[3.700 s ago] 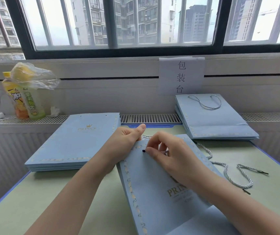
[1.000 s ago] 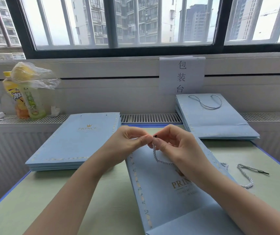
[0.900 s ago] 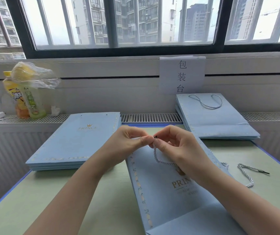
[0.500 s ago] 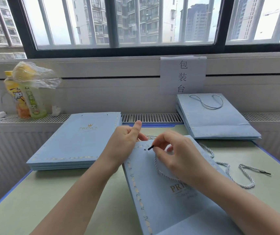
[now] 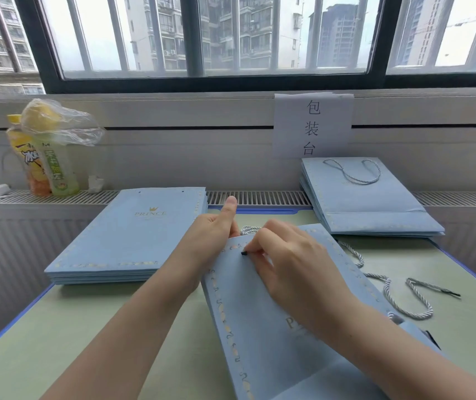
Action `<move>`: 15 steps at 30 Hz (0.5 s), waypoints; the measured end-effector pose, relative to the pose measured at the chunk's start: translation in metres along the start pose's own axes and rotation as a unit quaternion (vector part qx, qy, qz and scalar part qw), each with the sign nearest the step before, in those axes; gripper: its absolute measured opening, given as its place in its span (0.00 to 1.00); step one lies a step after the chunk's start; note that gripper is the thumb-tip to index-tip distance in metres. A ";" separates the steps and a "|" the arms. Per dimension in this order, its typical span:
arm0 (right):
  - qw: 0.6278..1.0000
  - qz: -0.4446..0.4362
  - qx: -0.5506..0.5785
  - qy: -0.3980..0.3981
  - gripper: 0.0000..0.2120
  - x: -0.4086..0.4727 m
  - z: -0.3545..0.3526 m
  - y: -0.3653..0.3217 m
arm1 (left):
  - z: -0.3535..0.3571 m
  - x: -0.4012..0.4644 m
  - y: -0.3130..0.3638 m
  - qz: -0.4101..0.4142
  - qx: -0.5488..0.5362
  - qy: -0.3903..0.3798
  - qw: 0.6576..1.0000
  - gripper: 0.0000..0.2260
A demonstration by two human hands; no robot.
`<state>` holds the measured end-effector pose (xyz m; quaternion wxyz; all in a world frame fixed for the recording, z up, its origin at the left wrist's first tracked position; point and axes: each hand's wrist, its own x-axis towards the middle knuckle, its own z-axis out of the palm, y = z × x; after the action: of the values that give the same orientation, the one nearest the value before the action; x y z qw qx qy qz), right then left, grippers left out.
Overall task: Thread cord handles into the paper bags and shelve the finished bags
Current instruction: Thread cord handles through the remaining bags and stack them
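A green table (image 5: 86, 342) runs under a barred window (image 5: 231, 36), its far edge against a radiator ledge (image 5: 260, 197). A flat blue bag (image 5: 260, 327) lies under both hands, its top edge at the fingertips. Beyond the left hand's knuckles sits a stack (image 5: 127, 235) of bags without handles; beyond the right hand's fingers, up on the ledge, a pile (image 5: 369, 209) of bags, the top one with its cord fitted. The left hand (image 5: 213, 235) grips the bag's top edge, fingers curled behind it and thumb raised straight up. The right hand (image 5: 286, 264) pinches the black tip (image 5: 243, 253) of a cord (image 5: 249, 230) between thumb and forefinger, the tip touching the bag's face near its top edge. Another cord (image 5: 398, 293) trails in loops over the table out past the right wrist. Far off past the left thumb, two bottles (image 5: 43, 168) stand on the ledge under a plastic wrapper (image 5: 66, 125). A paper sign (image 5: 312, 125) hangs on the wall above the pile.
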<state>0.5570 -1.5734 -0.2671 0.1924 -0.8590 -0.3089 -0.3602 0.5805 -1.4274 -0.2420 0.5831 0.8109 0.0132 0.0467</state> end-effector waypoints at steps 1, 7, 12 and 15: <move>1.000 -0.001 0.021 -0.001 0.03 0.000 0.000 0.000 | -0.002 0.001 0.000 0.007 0.007 -0.001 1.000 0.27; 0.981 0.083 0.172 -0.016 0.02 0.003 -0.001 0.003 | -0.005 -0.001 0.003 0.048 0.002 -0.012 0.999 0.29; 0.964 0.120 0.233 -0.048 0.05 0.002 -0.002 0.003 | -0.007 -0.001 0.003 0.050 0.000 -0.049 0.998 0.29; 0.966 0.117 0.228 -0.047 0.04 0.003 -0.002 0.002 | -0.008 -0.001 0.003 0.034 0.009 -0.079 0.996 0.29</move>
<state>0.5589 -1.5752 -0.2640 0.4089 -0.8389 -0.2884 -0.2143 0.5788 -1.4208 -0.2361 0.5729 0.8174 -0.0603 0.0027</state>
